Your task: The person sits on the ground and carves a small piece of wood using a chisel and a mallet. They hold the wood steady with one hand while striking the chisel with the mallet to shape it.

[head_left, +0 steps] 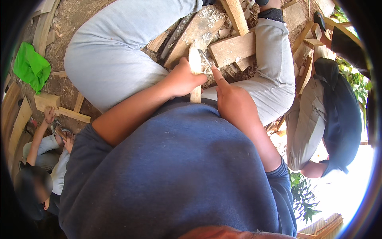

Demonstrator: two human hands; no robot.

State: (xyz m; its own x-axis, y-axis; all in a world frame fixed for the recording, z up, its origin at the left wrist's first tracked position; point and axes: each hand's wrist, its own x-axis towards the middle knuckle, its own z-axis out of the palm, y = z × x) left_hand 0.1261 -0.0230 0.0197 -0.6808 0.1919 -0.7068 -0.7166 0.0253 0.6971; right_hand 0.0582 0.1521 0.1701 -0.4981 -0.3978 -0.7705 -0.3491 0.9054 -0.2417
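A pale, rounded length of wood (194, 57), shaped somewhat like a spoon blank, stands upright in front of my belly. My left hand (185, 79) is wrapped round its middle, and its lower end shows below my fingers by my shirt. My right hand (235, 97) is closed on a carving knife (205, 59) with a thin, slightly curved blade; the forefinger stretches along it. The blade lies just right of the wood's upper part; whether it touches I cannot tell. The knife's handle is hidden in my palm.
Planks and offcuts (234, 48) with wood shavings lie between my legs. A green cloth (32, 67) lies at the far left. One person (47, 149) sits at the left, hands near a wood block (47, 101); another person (338, 115) in dark clothing is bent over at the right.
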